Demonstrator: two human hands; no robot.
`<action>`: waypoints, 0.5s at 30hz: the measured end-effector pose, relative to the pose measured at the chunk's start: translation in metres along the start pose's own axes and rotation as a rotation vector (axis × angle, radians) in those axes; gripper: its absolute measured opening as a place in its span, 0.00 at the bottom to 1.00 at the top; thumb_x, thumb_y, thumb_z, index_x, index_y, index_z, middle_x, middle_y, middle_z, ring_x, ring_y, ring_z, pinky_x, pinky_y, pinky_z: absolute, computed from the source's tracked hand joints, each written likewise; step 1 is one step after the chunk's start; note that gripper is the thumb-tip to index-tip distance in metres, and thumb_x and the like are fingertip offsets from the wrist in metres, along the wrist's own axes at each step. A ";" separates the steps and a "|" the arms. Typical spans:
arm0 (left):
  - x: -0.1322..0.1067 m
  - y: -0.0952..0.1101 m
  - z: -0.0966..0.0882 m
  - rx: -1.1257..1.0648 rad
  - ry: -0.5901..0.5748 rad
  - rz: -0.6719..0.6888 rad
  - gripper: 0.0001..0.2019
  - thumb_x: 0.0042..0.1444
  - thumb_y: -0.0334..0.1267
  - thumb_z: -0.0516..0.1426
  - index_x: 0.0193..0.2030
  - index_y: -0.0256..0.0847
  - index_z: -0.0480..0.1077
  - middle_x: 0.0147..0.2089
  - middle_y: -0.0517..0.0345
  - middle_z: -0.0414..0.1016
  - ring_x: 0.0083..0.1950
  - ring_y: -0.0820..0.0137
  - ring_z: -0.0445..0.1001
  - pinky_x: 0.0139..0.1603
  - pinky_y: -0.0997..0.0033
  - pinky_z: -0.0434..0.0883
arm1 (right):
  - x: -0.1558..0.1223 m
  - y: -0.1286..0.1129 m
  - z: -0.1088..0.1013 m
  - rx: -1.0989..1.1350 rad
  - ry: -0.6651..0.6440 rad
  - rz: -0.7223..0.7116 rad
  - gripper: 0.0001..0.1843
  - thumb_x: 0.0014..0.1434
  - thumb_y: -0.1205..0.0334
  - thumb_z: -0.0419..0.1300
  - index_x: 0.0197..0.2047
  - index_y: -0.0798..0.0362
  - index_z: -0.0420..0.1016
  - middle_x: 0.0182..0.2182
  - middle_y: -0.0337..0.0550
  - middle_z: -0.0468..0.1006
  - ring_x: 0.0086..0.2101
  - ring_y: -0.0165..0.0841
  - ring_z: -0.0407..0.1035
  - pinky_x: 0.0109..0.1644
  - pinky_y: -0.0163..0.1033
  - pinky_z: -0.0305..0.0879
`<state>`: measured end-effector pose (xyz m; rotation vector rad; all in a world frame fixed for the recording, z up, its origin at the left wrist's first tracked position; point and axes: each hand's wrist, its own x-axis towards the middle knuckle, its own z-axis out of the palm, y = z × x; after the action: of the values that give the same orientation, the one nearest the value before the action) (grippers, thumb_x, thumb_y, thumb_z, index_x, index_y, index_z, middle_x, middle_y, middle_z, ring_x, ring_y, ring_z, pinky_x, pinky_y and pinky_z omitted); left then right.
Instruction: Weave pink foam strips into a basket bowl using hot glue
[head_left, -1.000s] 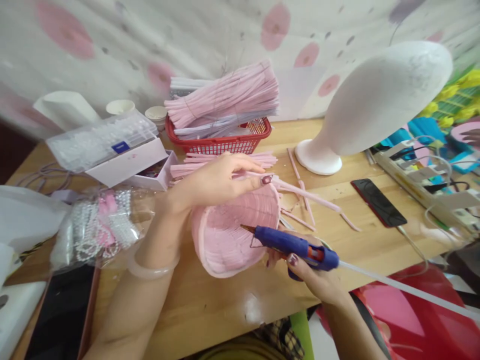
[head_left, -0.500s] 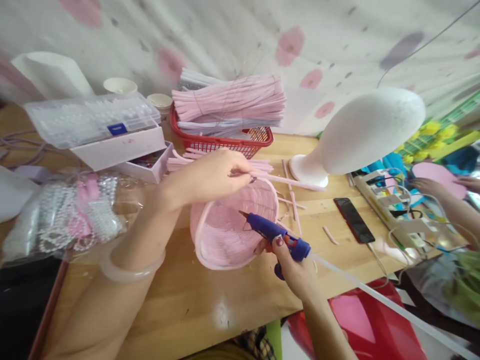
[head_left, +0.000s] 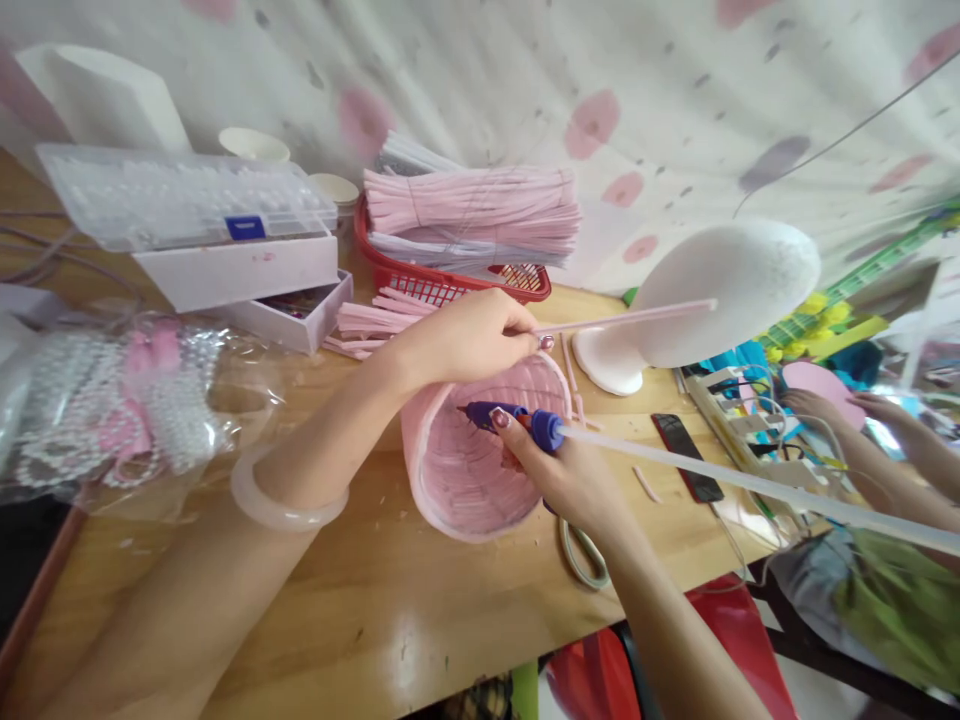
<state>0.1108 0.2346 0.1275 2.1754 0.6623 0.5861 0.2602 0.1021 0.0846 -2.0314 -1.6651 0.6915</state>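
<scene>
A pink round basket (head_left: 480, 500) lies on its side on the wooden table, its opening facing me. My left hand (head_left: 487, 335) is above its upper rim, pinching a thin pink pipe cleaner (head_left: 637, 315) that sticks out to the right. My right hand (head_left: 555, 460) is wrapped round a blue hot glue gun (head_left: 546, 430), whose nozzle points left in front of the basket's opening. A long whitish glue stick (head_left: 720, 480) runs out of the gun's back to the right. Beside the basket lie cut pipe cleaner pieces (head_left: 646, 484).
Behind stands a red plastic basket (head_left: 420, 290) with bundled pipe cleaners. A white foam head form (head_left: 720, 290) is at the back right, a phone (head_left: 686, 455) before it. Bagged pearl strings (head_left: 180, 410) and boxes (head_left: 247, 265) sit left. Another person's hands (head_left: 817, 410) hold a pink piece at right.
My right hand has moved the glue gun left, nearer the basket's opening. My left hand has shifted slightly right, and the pipe cleaner now slants upward to the right. The view has shifted.
</scene>
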 end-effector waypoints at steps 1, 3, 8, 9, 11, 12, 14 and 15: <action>0.000 0.001 0.000 0.004 -0.006 0.010 0.13 0.56 0.38 0.52 0.26 0.38 0.73 0.26 0.62 0.70 0.30 0.71 0.66 0.33 0.70 0.58 | 0.001 0.001 0.000 -0.019 0.006 0.007 0.34 0.63 0.30 0.52 0.23 0.50 0.71 0.19 0.39 0.73 0.23 0.33 0.67 0.29 0.37 0.60; -0.001 0.004 0.002 0.012 -0.035 0.025 0.12 0.55 0.36 0.52 0.27 0.38 0.76 0.27 0.61 0.72 0.31 0.70 0.68 0.34 0.70 0.60 | 0.001 0.003 0.001 -0.038 0.018 0.019 0.35 0.62 0.28 0.51 0.23 0.50 0.72 0.19 0.39 0.73 0.23 0.33 0.67 0.29 0.38 0.61; -0.002 0.007 0.004 0.019 -0.034 0.015 0.13 0.56 0.38 0.54 0.36 0.40 0.81 0.33 0.60 0.80 0.39 0.66 0.75 0.44 0.69 0.67 | 0.005 0.004 0.004 -0.027 0.046 0.010 0.33 0.61 0.28 0.53 0.29 0.49 0.78 0.20 0.39 0.74 0.27 0.38 0.71 0.34 0.41 0.64; -0.001 0.007 0.004 0.018 -0.031 0.015 0.13 0.57 0.39 0.54 0.37 0.41 0.82 0.34 0.59 0.81 0.40 0.65 0.75 0.45 0.68 0.68 | 0.006 0.003 0.005 -0.017 0.053 -0.001 0.32 0.61 0.28 0.53 0.28 0.49 0.77 0.20 0.39 0.74 0.28 0.38 0.72 0.34 0.41 0.64; -0.001 0.007 0.004 0.019 -0.026 0.010 0.14 0.57 0.41 0.55 0.38 0.42 0.82 0.35 0.59 0.82 0.41 0.64 0.76 0.47 0.67 0.69 | 0.008 0.002 0.005 0.021 0.059 -0.038 0.32 0.62 0.30 0.54 0.26 0.49 0.75 0.21 0.39 0.75 0.27 0.36 0.71 0.33 0.40 0.63; -0.002 0.007 0.004 0.021 -0.025 0.008 0.14 0.58 0.41 0.55 0.38 0.43 0.83 0.35 0.59 0.82 0.41 0.63 0.77 0.48 0.67 0.69 | 0.008 0.001 0.005 0.040 0.055 -0.057 0.32 0.62 0.30 0.54 0.25 0.50 0.73 0.21 0.39 0.75 0.26 0.35 0.71 0.32 0.39 0.62; -0.002 0.007 0.004 0.025 -0.027 0.008 0.15 0.58 0.42 0.54 0.38 0.43 0.83 0.36 0.60 0.83 0.42 0.63 0.77 0.48 0.67 0.70 | 0.008 0.000 0.005 0.057 0.045 -0.080 0.32 0.63 0.31 0.54 0.22 0.50 0.69 0.21 0.39 0.74 0.25 0.33 0.69 0.31 0.38 0.61; -0.002 0.007 0.004 0.026 -0.028 0.011 0.15 0.58 0.42 0.54 0.38 0.43 0.83 0.37 0.60 0.83 0.42 0.63 0.78 0.48 0.67 0.70 | 0.008 0.000 0.005 0.053 0.042 -0.085 0.33 0.63 0.31 0.54 0.22 0.50 0.68 0.20 0.38 0.74 0.25 0.33 0.69 0.31 0.38 0.60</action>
<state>0.1138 0.2277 0.1300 2.2085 0.6462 0.5547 0.2584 0.1101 0.0800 -1.9140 -1.6811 0.6520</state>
